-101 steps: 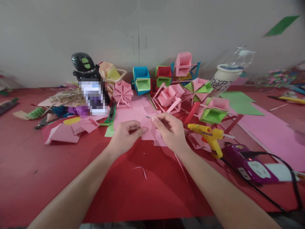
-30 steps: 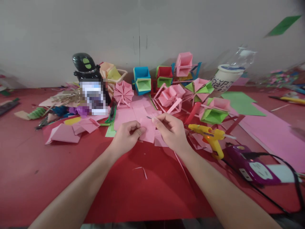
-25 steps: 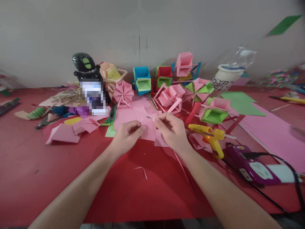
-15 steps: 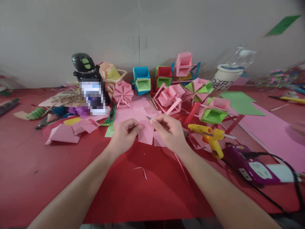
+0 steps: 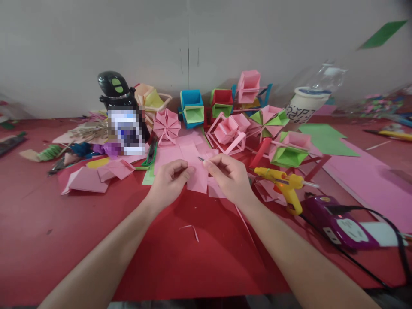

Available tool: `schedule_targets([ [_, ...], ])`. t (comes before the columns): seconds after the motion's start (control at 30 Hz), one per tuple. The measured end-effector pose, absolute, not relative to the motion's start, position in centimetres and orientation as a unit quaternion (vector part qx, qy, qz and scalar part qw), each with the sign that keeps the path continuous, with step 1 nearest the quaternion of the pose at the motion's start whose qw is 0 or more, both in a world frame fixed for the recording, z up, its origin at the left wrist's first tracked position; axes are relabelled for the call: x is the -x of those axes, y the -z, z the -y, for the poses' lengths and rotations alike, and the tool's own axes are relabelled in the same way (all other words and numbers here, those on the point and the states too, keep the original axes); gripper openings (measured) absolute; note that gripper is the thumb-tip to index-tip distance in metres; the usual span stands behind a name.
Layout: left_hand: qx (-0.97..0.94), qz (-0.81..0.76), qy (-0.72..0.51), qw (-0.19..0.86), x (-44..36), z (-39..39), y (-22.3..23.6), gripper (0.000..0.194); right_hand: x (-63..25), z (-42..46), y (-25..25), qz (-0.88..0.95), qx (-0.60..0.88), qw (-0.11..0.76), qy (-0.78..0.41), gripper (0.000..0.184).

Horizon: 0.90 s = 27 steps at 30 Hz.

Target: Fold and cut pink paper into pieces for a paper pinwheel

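My left hand is closed, thumb against index finger, at the left edge of a small pink paper piece. Between the thumb and fingers of my right hand is a slim tool with a pointed metal tip; the rest of it is hidden in the hand, so its kind cannot be made out. The tip points left, over the pink paper. Under both hands lie more pink sheets. A thin pink paper scrap rests on the red table nearer to me.
Folded paper models stand at the back, among them a pink pinwheel shape and a blue box. To the right are a yellow glue gun and a purple power socket with a black cable. Green-handled scissors lie left.
Almost nothing differs. Both hands keep their places and grips; the view has shifted very slightly.
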<state>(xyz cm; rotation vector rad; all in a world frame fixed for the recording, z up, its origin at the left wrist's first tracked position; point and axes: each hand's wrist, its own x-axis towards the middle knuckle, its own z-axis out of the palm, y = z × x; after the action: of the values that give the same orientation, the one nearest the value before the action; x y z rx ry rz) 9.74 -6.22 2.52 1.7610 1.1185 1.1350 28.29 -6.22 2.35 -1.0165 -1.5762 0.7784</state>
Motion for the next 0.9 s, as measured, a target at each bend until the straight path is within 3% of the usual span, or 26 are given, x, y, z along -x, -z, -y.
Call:
schedule_targets([
  [0.47,-0.687,-0.451,-0.454,0.344,-9.36,6.02,-2.42,0.022,-28.11,6.44,-2.19,0.656,0.412,0.515,-0.367,0.021],
  [0.63,-0.651,-0.459,-0.468,0.382,-9.76,5.98,-2.07,0.015,-28.13,6.29,-2.14,0.646,0.418,0.524,-0.366,0.023],
  [0.77,-0.625,-0.472,-0.464,0.414,-9.89,5.91,-1.81,0.024,-28.16,6.14,-2.21,0.641,0.435,0.535,-0.336,0.023],
  [0.9,-0.659,-0.458,-0.423,0.420,-9.85,5.92,-2.03,0.014,-28.23,6.10,-2.43,0.643,0.449,0.541,-0.306,0.022],
])
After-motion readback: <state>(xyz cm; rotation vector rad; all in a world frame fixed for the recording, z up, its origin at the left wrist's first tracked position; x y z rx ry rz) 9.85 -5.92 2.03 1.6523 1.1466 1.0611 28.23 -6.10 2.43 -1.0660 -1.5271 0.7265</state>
